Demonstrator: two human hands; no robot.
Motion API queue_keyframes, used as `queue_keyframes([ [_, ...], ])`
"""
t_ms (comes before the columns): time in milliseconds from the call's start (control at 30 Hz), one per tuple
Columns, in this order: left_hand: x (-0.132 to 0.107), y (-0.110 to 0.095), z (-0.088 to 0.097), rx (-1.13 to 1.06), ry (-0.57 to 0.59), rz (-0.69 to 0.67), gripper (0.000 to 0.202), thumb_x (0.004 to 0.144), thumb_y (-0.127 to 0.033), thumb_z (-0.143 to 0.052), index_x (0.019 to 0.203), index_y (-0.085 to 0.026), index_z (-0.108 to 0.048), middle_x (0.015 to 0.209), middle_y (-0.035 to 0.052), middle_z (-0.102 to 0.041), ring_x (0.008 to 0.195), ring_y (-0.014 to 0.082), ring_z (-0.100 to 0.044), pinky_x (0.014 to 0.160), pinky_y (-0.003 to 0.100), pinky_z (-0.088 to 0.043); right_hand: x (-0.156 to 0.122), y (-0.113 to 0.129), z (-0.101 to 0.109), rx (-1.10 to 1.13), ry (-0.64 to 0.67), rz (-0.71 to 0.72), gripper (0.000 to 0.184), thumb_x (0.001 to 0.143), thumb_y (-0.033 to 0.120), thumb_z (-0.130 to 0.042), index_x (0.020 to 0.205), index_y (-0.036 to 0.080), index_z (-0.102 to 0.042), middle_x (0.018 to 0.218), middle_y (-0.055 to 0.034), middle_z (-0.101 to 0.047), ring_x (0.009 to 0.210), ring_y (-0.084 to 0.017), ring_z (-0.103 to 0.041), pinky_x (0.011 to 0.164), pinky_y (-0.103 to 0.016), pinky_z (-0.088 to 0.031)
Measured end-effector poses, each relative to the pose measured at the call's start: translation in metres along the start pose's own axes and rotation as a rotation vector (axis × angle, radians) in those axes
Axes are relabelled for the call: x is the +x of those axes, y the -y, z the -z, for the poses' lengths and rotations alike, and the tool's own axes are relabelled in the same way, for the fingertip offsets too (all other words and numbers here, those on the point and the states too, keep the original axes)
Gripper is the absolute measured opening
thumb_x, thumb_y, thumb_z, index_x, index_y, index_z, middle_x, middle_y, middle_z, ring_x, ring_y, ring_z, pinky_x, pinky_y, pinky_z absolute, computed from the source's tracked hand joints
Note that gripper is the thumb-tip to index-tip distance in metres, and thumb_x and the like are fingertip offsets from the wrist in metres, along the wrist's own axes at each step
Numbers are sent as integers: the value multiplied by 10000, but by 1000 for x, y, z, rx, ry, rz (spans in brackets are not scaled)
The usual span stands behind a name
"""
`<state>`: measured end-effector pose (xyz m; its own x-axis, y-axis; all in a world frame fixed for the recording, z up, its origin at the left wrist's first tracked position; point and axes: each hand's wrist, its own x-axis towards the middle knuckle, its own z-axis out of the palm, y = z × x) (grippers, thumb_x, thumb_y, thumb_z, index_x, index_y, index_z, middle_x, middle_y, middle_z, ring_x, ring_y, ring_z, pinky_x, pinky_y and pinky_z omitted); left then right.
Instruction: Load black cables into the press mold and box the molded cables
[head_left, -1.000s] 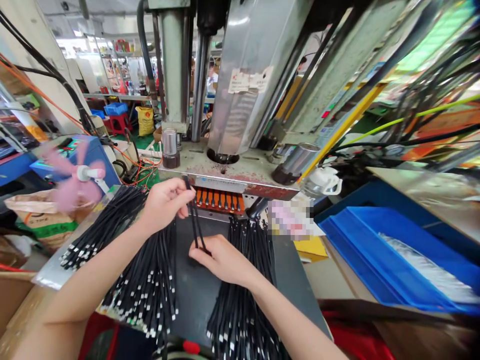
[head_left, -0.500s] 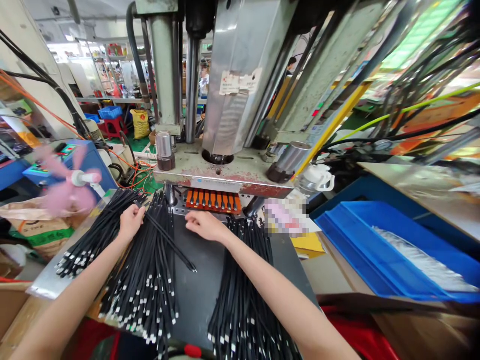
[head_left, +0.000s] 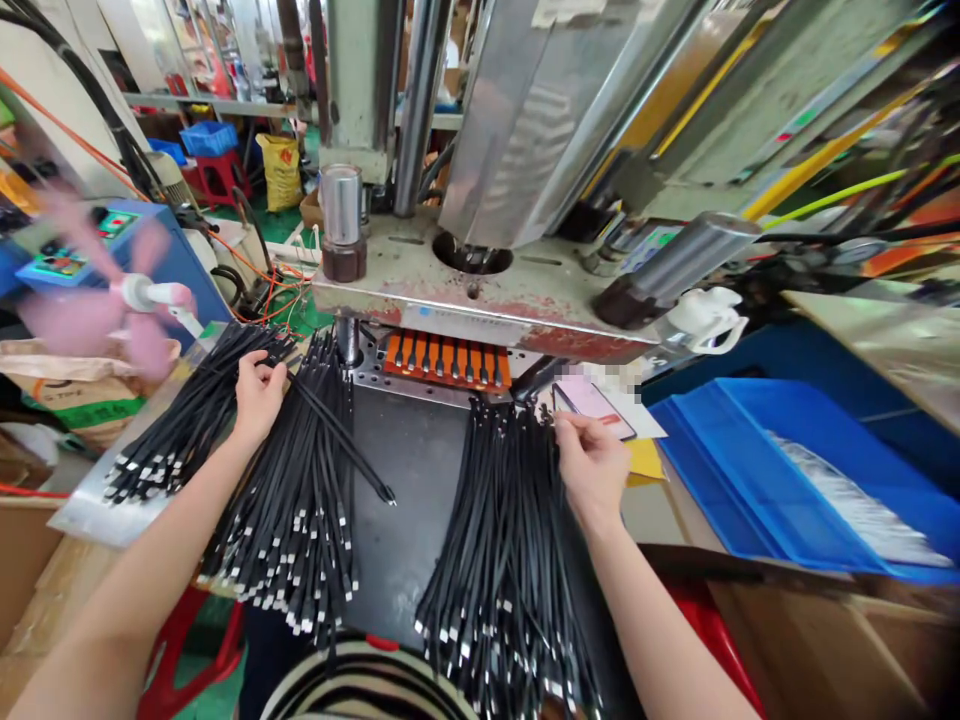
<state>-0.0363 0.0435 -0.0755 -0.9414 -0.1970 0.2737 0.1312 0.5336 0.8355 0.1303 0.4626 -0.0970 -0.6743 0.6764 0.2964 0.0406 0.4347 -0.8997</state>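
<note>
My left hand (head_left: 256, 398) is closed with fingers pinched at the ends of a few black cables (head_left: 341, 440), which slant down to the right across the middle cable bundle (head_left: 289, 510). Left of it lies another cable bundle (head_left: 176, 430) on a metal sheet. My right hand (head_left: 592, 465) is closed by the upper ends of the right cable bundle (head_left: 499, 540); what its fingertips hold, if anything, I cannot make out. In the press, an orange mould insert (head_left: 448, 360) carries a row of black cable ends. All three bundles have silvery plugs at their near ends.
The press plate (head_left: 480, 310) overhangs the insert, with steel posts at both sides. A phone-like flat thing (head_left: 592, 400) lies on papers beyond my right hand. Blue bins (head_left: 742, 480) stand right. A spinning pink fan (head_left: 124, 295) is at left.
My right hand has moved right, from in front of the orange insert to the far side of the right bundle. The left hand stays near the same cables. The view has tilted down.
</note>
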Motion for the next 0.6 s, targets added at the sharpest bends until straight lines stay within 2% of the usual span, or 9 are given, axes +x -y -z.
queue_keyframes([
  [33, 0, 0, 0, -20, 0, -27, 379, 810, -362, -569, 1132, -195, -459, 622, -66, -509, 499, 104, -485, 517, 223, -384, -3, -12, 3, 32, -84, -78, 278, 759, 392, -618, 837, 134, -688, 630, -4, -610, 553, -128, -517, 571, -272, -432],
  [100, -1, -2, 1, -48, -8, -84, 329, 812, -347, -570, 1091, -196, -483, 626, -62, -501, 502, 96, -475, 511, 213, -379, -7, -25, 5, 104, -170, -190, 303, 742, 412, -623, 832, 127, -676, 541, 44, -507, 475, -93, -410, 491, -234, -349],
  [167, -3, -5, 3, -46, -26, -142, 296, 813, -336, -577, 1062, -192, -505, 634, -57, -498, 511, 89, -468, 509, 205, -374, -8, -28, 3, 124, -157, -215, 314, 728, 416, -629, 839, 125, -676, 531, 53, -481, 465, -83, -372, 473, -221, -308],
  [300, -7, -15, 6, -30, -19, -218, 265, 806, -312, -595, 1031, -183, -541, 626, -57, -487, 486, 76, -434, 472, 196, -339, -5, -26, 1, 66, -84, -180, 323, 724, 414, -625, 847, 122, -687, 556, 35, -507, 507, -95, -408, 505, -227, -333],
  [433, -8, -16, 8, -36, -4, -182, 242, 812, -338, -590, 999, -187, -564, 631, -53, -493, 485, 73, -437, 471, 192, -348, -4, -30, 4, 84, -81, -217, 359, 735, 452, -619, 865, 123, -681, 558, 46, -486, 498, -88, -387, 502, -222, -326],
  [600, -6, -14, 9, -82, -10, -146, 248, 812, -367, -593, 981, -187, -572, 634, -49, -494, 493, 75, -444, 476, 192, -364, -4, -31, 5, 133, -62, -234, 341, 742, 423, -628, 881, 116, -680, 566, 46, -497, 495, -84, -386, 501, -219, -310],
])
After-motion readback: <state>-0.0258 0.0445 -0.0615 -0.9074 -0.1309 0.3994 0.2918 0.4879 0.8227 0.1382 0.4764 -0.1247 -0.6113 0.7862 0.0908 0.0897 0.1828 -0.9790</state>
